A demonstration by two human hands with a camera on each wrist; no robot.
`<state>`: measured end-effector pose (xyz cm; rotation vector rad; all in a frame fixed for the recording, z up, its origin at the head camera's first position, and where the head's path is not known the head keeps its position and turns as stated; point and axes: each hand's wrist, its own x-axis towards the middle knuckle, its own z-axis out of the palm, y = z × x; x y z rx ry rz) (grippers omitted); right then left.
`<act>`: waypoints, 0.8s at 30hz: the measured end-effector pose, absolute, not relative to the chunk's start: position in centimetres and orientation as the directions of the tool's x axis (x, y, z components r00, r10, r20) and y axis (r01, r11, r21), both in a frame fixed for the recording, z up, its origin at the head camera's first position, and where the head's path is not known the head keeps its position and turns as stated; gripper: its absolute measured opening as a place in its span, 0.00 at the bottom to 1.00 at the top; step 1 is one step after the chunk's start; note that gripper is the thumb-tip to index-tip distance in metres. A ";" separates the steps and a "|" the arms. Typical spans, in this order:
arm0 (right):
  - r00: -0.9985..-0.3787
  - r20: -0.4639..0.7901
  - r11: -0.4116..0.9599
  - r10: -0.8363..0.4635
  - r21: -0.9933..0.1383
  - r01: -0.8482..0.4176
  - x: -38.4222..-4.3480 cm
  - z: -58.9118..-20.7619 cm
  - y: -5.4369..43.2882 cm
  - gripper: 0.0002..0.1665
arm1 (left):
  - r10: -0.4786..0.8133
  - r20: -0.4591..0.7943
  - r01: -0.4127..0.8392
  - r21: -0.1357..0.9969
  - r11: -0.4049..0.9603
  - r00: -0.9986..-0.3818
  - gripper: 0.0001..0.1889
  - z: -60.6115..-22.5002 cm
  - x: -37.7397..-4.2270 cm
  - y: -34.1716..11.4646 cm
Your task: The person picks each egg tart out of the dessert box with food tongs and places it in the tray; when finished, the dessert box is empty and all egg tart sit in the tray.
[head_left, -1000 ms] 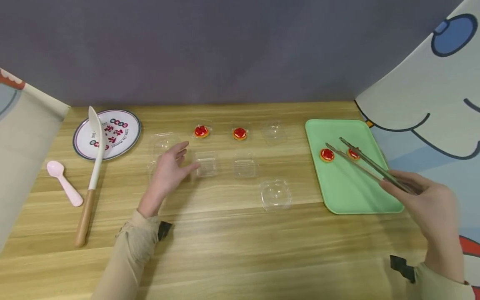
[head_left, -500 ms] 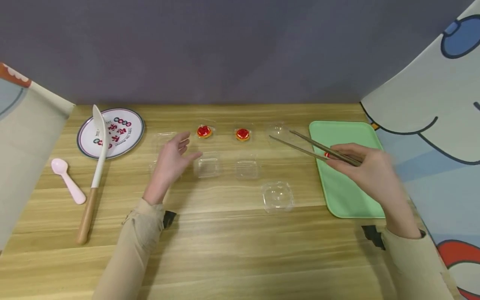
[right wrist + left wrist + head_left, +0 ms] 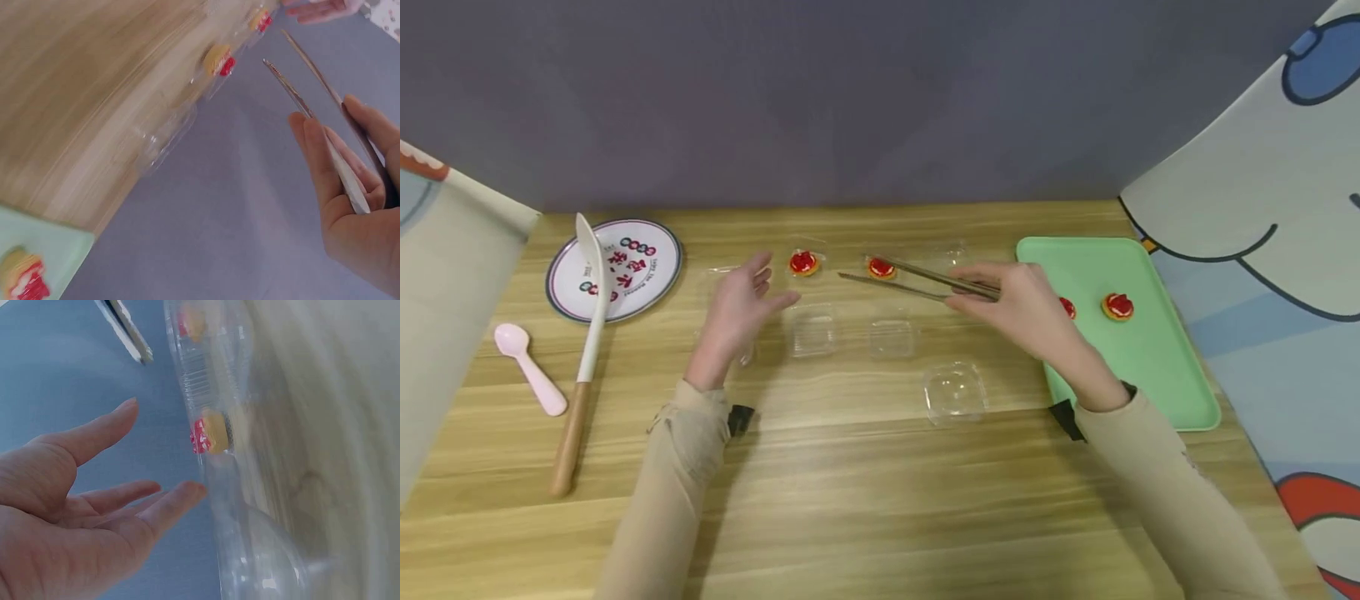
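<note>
My right hand (image 3: 1026,304) grips long metal tweezers (image 3: 936,279), whose tips stand apart with nothing between them in the right wrist view. In the head view the tweezers overlap a small red-topped tart (image 3: 881,268) in a clear plastic box. Another such tart (image 3: 803,263) sits in a clear box to its left. My left hand (image 3: 737,308) has its fingers spread and holds nothing, close to that second tart and over a clear box (image 3: 721,279) it partly hides. On the green tray (image 3: 1150,375) lie a tart (image 3: 1117,306) and another (image 3: 1067,307) half hidden by my right arm.
More clear plastic boxes stand mid-table: one box (image 3: 812,331), a second box (image 3: 891,335), and a clear lid or box (image 3: 955,392) nearer me. At left are a patterned plate (image 3: 655,287), a long wooden-handled spoon (image 3: 572,433) across it and a pink spoon (image 3: 538,379). A grey wall (image 3: 850,108) closes the back.
My right hand has carried the tweezers left, from over the green tray to above the boxed tarts. My left hand stays about where it was.
</note>
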<state>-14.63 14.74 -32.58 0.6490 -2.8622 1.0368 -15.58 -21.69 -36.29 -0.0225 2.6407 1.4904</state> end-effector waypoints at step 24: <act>-0.873 0.112 0.664 -0.474 -0.606 -0.438 -18.8 -33.3 7.0 0.19 | 0.110 -0.166 -0.078 0.828 0.556 -0.980 0.38 -36.7 -19.0 -22.5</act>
